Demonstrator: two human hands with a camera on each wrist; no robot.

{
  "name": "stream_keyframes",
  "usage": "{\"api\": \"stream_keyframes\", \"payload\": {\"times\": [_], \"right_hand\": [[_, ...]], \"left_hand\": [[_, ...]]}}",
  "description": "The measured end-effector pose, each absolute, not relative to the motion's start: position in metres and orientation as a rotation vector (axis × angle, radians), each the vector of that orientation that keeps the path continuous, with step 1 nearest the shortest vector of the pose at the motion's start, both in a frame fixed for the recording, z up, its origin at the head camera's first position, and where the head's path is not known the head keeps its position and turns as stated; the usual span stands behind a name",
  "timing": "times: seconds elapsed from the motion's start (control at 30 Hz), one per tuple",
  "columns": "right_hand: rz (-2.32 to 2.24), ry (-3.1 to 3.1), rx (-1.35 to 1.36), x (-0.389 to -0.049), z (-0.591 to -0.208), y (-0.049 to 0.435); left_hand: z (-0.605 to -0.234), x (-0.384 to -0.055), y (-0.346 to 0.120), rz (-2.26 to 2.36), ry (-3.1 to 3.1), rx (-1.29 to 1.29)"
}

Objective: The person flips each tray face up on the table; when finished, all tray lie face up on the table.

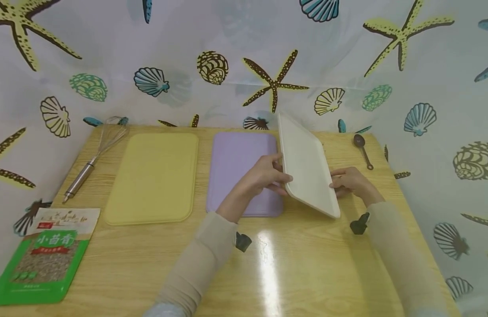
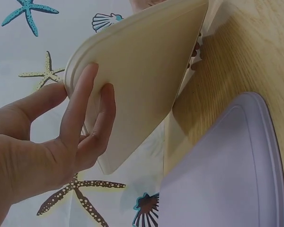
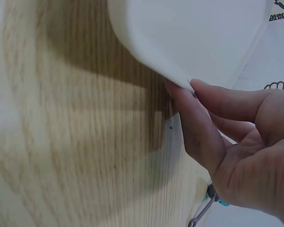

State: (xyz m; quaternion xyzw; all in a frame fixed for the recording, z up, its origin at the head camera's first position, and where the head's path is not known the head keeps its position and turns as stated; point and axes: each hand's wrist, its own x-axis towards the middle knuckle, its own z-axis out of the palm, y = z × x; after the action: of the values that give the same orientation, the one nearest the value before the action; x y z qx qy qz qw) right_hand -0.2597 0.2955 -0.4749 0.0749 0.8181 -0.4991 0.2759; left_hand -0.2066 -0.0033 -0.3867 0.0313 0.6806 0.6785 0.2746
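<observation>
Both hands hold a white rectangular tray (image 1: 307,163) tilted up steeply, its left side raised above the table. My left hand (image 1: 267,174) pinches the left edge, the thumb on the inner face and the fingers spread against the underside (image 2: 137,80). At the lower right edge my right hand (image 1: 350,182) pinches the rim between thumb and fingers, close over the wood, as the right wrist view shows. A flat purple tray (image 1: 244,171) lies just left of it, partly covered by my left hand. Small dark bits (image 2: 195,51) show beside the white tray's low edge.
Further left lie a yellow tray (image 1: 152,176), a whisk (image 1: 91,163) and a green seed packet (image 1: 45,259). A dark brown measuring spoon (image 1: 362,149) rests at the back right of the wooden table (image 1: 307,264). Shell-patterned cloth (image 1: 228,39) hangs behind.
</observation>
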Motion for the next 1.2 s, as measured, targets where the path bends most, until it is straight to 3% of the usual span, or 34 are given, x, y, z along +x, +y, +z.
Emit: {"api": "stream_keyframes", "payload": {"times": [1.2], "right_hand": [[-1.205,2.404,0.295,-0.269,-0.455,0.356]], "left_hand": [[-0.462,-0.223,0.046,1.712,2.217,-0.104]]}}
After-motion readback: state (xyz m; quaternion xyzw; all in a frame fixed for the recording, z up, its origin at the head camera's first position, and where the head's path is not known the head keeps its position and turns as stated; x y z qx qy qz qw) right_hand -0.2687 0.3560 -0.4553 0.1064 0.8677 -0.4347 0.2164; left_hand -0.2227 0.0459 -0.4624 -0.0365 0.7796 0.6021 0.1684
